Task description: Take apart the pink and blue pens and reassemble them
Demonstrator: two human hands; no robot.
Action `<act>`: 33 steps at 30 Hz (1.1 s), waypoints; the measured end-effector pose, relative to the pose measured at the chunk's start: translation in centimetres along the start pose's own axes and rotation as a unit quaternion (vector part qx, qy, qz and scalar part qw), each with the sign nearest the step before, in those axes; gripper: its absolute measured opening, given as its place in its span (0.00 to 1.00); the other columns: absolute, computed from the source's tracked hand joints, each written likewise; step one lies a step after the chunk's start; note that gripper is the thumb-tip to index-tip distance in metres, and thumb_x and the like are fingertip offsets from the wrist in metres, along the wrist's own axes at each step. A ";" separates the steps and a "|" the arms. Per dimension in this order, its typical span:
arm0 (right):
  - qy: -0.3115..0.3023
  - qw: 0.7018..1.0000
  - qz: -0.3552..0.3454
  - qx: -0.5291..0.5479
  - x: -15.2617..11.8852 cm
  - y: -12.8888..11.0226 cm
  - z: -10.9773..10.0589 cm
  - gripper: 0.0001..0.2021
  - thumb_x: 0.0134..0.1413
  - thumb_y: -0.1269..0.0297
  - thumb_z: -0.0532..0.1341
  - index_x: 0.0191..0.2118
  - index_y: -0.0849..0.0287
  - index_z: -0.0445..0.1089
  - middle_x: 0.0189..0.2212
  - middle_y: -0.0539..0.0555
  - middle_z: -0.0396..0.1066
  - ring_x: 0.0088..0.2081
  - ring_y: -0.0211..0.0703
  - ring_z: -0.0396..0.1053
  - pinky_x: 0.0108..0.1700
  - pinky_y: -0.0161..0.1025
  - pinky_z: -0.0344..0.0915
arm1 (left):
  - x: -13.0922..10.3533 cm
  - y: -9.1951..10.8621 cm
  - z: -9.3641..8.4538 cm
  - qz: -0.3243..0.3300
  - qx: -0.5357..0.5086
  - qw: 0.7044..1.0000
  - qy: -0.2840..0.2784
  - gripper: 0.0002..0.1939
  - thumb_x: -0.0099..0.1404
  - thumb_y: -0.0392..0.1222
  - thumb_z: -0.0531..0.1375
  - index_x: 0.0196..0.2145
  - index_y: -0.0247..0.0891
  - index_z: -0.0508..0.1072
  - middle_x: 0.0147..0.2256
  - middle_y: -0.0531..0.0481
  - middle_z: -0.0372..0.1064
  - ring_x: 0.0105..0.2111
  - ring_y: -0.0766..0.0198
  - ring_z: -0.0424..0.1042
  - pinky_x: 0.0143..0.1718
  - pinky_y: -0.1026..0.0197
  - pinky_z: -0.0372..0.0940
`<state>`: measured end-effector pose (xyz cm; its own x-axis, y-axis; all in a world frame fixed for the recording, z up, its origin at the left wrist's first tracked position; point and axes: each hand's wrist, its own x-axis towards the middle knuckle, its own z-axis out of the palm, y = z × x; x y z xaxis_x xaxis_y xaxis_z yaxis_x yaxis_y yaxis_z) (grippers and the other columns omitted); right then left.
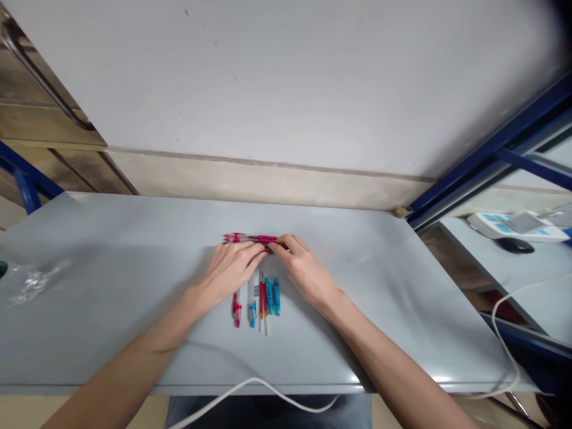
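Note:
Several pink pens (pixel 268 238) lie side by side across the table, just beyond my fingertips. My left hand (pixel 233 263) is curled over the left part of the near pens, its thumb and fingers closed on them. From the other side, my right hand (pixel 304 265) pinches their right end, and the fingertips of both hands nearly meet. My fingers hide much of these pens. Nearer to me lie loose pen parts: a red-tipped clear barrel (pixel 237 310), a blue-tipped clear barrel (pixel 252 310), thin red refills (pixel 262 301) and two blue barrel pieces (pixel 272 296). Small springs (pixel 256 290) seem to lie among them.
The grey table (pixel 134 286) ends at a white wall (pixel 286 89). Crumpled clear plastic (pixel 36 283) lies at the left. A white cable (pixel 254 381) loops along the front edge. Blue metal frames (pixel 469 155) flank the table, with a black mouse (pixel 515 245) on a desk at right.

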<state>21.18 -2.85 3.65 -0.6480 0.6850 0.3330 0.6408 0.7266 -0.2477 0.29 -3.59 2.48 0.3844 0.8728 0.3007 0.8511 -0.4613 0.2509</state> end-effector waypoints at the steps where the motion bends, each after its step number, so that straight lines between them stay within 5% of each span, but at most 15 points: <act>1: -0.005 1.000 -0.003 0.000 0.0 0.0 -0.1 0.19 0.65 0.81 0.49 0.54 0.60 0.69 0.45 0.60 0.68 0.45 0.51 0.63 0.48 0.46 0.64 | 0.0 0.0 0.1 0.003 0.003 1.000 0.000 0.14 0.77 0.46 0.51 0.44 0.44 0.76 0.40 0.51 0.79 0.37 0.60 0.76 0.33 0.59 0.57; 6: 0.010 1.000 0.000 -0.007 0.3 -0.1 0.3 0.19 0.65 0.82 0.48 0.53 0.61 0.68 0.43 0.60 0.68 0.42 0.49 0.63 0.47 0.46 0.65 | 0.0 0.0 0.3 0.016 0.017 1.000 0.011 0.15 0.78 0.42 0.48 0.47 0.42 0.75 0.43 0.48 0.77 0.40 0.60 0.75 0.34 0.60 0.58; 11: 0.038 0.999 0.002 0.007 0.5 0.2 0.9 0.12 0.74 0.68 0.50 0.42 0.61 0.71 0.38 0.58 0.68 0.39 0.47 0.62 0.44 0.43 0.63 | 0.0 -0.3 0.4 0.016 0.018 1.000 0.001 0.13 0.75 0.36 0.50 0.41 0.42 0.74 0.38 0.49 0.74 0.37 0.60 0.73 0.32 0.60 0.56; 16: 0.066 0.998 0.005 0.001 0.5 1.6 0.5 0.13 0.74 0.66 0.51 0.39 0.60 0.72 0.35 0.56 0.68 0.36 0.45 0.62 0.42 0.41 0.60 | 0.1 -1.0 0.4 0.002 0.006 1.000 0.018 0.12 0.70 0.30 0.52 0.36 0.42 0.73 0.34 0.51 0.73 0.36 0.61 0.72 0.32 0.60 0.55; 24: 0.182 0.978 0.087 0.055 0.1 3.8 -0.8 0.13 0.72 0.64 0.54 0.34 0.58 0.69 0.29 0.52 0.67 0.31 0.40 0.61 0.37 0.38 0.58 | 0.4 -3.1 -0.5 -0.083 -0.011 0.993 0.081 0.11 0.69 0.31 0.53 0.32 0.41 0.72 0.32 0.53 0.74 0.31 0.64 0.70 0.29 0.60 0.52; 28: 0.102 0.981 0.116 0.121 -0.2 1.9 -0.4 0.16 0.73 0.57 0.54 0.33 0.57 0.69 0.19 0.44 0.56 0.21 0.35 0.49 0.28 0.35 0.50 | 0.5 -3.4 -0.4 -0.099 -0.013 0.991 0.088 0.12 0.70 0.34 0.53 0.31 0.41 0.71 0.30 0.52 0.72 0.29 0.63 0.68 0.29 0.60 0.50; 33: 0.012 0.988 -0.005 0.153 -0.3 -0.7 0.4 0.14 0.73 0.64 0.52 0.37 0.58 0.72 0.31 0.53 0.72 0.31 0.39 0.66 0.36 0.35 0.59 | 0.5 -2.9 -0.2 -0.100 -0.022 0.992 0.073 0.12 0.68 0.31 0.52 0.31 0.41 0.71 0.33 0.52 0.75 0.31 0.62 0.70 0.28 0.59 0.50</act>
<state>20.78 -3.50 3.36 -0.6415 0.6791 0.3568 0.4783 0.7177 -0.5060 -2.05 -1.83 2.05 0.1513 0.9165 0.3703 0.8877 -0.2907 0.3570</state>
